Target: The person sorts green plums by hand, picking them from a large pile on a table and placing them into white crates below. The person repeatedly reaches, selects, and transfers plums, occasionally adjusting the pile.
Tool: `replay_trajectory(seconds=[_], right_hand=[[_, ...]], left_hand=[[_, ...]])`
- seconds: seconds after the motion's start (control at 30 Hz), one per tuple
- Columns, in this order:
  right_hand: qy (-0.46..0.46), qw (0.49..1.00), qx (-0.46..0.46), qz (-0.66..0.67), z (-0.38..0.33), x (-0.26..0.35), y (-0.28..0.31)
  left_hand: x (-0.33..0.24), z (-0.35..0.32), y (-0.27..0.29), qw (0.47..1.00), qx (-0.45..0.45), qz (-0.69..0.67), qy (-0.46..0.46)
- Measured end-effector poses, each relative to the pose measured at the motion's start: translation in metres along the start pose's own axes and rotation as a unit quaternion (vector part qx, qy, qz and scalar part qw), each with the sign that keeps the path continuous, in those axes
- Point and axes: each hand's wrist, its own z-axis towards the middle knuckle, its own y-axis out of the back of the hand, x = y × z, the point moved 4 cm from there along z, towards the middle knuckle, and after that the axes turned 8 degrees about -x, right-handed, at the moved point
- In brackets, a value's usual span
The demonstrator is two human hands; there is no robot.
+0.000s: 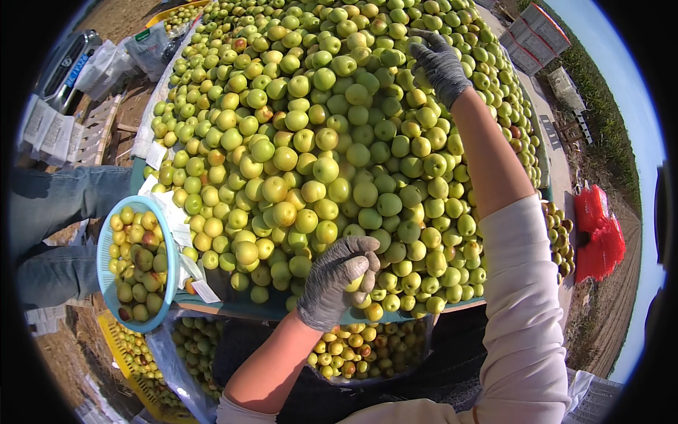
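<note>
I see a table (267, 308), teal along its near edge and again at its far-left near corner. Across its top I have a broad mound of round fruit (325, 169), mostly green to yellow-green, a few blushed reddish brown, heaped against each other and reaching almost to the near edge. Down the left side I make out a white sheet (146, 133) bordering the mound, and white slips (206, 291) beside the fruit.

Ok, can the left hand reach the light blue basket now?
Probably yes: nothing tall stands between the left hand and the light blue basket, only the near edge of the fruit pile, though that hand holds a fruit.
</note>
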Motion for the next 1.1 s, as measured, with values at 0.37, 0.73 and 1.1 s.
replay_trajectory(seconds=[0.37,0.73,1.1], right_hand=[[-0.414,0.473,0.141,0.765,-0.211,0.142,0.02],[-0.557,0.809,0.182,0.052,-0.543,0.186,0.052],[-0.493,0.778,0.329,-0.206,-0.659,0.185,0.016]], left_hand=[[0.018,-0.034,0.003,0.999,0.019,-0.026,-0.011],[0.067,-0.098,0.016,0.986,0.066,0.114,-0.097],[0.083,-0.107,0.028,0.946,0.011,0.313,-0.082]])
